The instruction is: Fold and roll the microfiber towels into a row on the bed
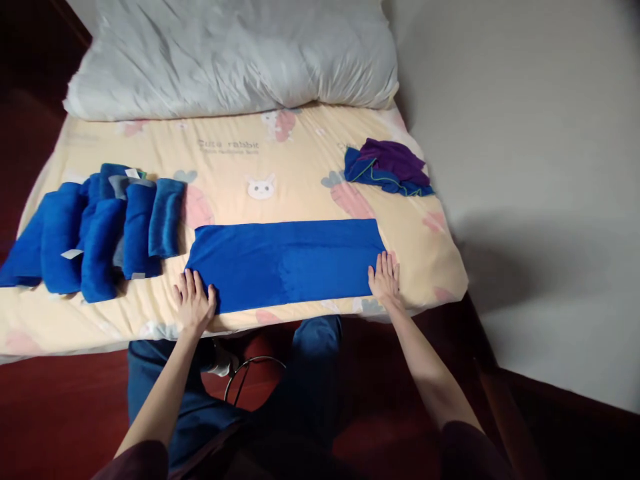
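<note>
Blue towel [295,257]: flat, at my 12 o'clock | my left hand [195,301]: spread, its 8 o'clock corner | my right hand [385,280]: lightly spread, its 3 o'clock end | risk: sliding off rabbit-print bedsheet [300,160], were I to drag towards 6 o'clock

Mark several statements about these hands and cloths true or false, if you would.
1. The left hand and right hand touch opposite ends of the long cloth. True.
2. The long cloth is bunched up. False: it lies spread flat.
3. Blue bundles lie left of the long cloth. True.
4. The purple cloth lies toward the right side of the printed sheet. True.
5. The right hand grips the purple cloth. False: it rests on the long cloth.
</note>
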{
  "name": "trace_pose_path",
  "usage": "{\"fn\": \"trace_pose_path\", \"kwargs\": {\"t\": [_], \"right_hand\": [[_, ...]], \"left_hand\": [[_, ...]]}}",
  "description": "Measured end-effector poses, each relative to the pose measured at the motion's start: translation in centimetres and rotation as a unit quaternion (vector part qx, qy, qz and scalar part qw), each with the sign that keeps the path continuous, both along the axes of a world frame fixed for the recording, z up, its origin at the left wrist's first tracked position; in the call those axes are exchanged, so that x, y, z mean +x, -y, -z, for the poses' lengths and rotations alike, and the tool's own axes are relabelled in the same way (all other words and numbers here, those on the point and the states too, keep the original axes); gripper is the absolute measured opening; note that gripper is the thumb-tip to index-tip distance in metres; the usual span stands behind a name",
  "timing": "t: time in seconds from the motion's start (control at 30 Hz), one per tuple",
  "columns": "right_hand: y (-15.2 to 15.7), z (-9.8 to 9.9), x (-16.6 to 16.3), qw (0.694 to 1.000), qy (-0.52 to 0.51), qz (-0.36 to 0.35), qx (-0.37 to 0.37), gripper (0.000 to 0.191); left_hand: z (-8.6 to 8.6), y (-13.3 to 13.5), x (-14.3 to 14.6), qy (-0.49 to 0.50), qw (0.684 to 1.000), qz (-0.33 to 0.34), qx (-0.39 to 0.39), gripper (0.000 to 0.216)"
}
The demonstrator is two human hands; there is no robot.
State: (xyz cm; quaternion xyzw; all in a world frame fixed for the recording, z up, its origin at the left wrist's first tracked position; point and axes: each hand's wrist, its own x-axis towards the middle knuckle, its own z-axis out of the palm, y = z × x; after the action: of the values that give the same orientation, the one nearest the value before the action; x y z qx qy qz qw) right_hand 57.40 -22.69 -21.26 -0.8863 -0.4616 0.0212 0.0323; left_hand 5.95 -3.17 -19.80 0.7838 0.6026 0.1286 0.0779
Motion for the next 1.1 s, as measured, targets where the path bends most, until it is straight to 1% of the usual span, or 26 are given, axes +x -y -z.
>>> {"fn": "trace_pose_path", "kwargs": {"t": [0.03,0.1,0.17,0.2,0.27,0.3,0.33,0.4,0.43,0.5,0.6,0.73,0.9,1.0,1.1], "right_hand": [[-0.8,-0.6,-0.8,1.0,0.0,-0.021,0.002,0.065],[-3.3,-1.7,-3.4,0.996,-0.015,-0.084,0.02,0.063],[-6.7,-2.2,-7.2,0.984,-0.056,-0.164,0.041,0.061],[-8.7,-2.2,-9.4,0.973,-0.083,-0.213,0.043,0.06],[-12.8,-1.6,-13.3,0.948,-0.131,-0.288,0.042,0.059],[-14.8,-1.1,-14.9,0.943,-0.149,-0.296,0.039,0.059],[-16.5,-0.6,-16.0,0.943,-0.162,-0.288,0.035,0.059],[-19.3,0.4,-16.9,0.95,-0.17,-0.258,0.037,0.06],[-20.3,0.8,-16.7,0.953,-0.167,-0.248,0.042,0.059],[-21.2,1.4,-15.5,0.955,-0.153,-0.248,0.057,0.06],[-21.0,1.7,-13.0,0.955,-0.142,-0.251,0.064,0.065],[-19.7,1.8,-9.4,0.962,-0.134,-0.234,0.05,0.068],[-17.6,2.2,-3.9,0.977,-0.088,-0.193,0.026,0.068],[-15.8,2.4,0.2,0.986,-0.062,-0.154,0.01,0.068],[-14.1,2.6,4.7,0.993,-0.047,-0.111,0.003,0.068]], "left_hand": [[-0.3,0.1,1.1,0.0,1.0,0.013,0.006,0.07],[-0.7,0.3,4.6,0.003,0.997,0.077,0.007,0.068],[-0.7,0.0,9.6,0.01,0.985,0.173,-0.009,0.067],[-0.5,-0.3,12.3,0.015,0.977,0.213,-0.018,0.066],[0.4,-1.4,17.3,0.021,0.962,0.271,-0.038,0.065],[0.9,-2.2,19.3,0.022,0.956,0.288,-0.049,0.065],[1.4,-3.1,20.8,0.022,0.953,0.296,-0.057,0.065],[2.4,-5.1,22.4,0.023,0.952,0.299,-0.06,0.065],[2.7,-6.1,22.5,0.026,0.953,0.296,-0.055,0.064],[3.1,-7.9,21.7,0.034,0.958,0.282,-0.04,0.061],[2.9,-10.1,19.0,0.042,0.969,0.24,-0.027,0.061],[2.4,-12.0,15.3,0.03,0.983,0.18,-0.025,0.062],[2.1,-14.3,10.1,-0.012,0.993,0.115,-0.019,0.064],[1.9,-16.0,6.7,-0.033,0.994,0.099,-0.026,0.066],[1.9,-17.6,4.1,-0.031,0.993,0.107,-0.044,0.068]]}}
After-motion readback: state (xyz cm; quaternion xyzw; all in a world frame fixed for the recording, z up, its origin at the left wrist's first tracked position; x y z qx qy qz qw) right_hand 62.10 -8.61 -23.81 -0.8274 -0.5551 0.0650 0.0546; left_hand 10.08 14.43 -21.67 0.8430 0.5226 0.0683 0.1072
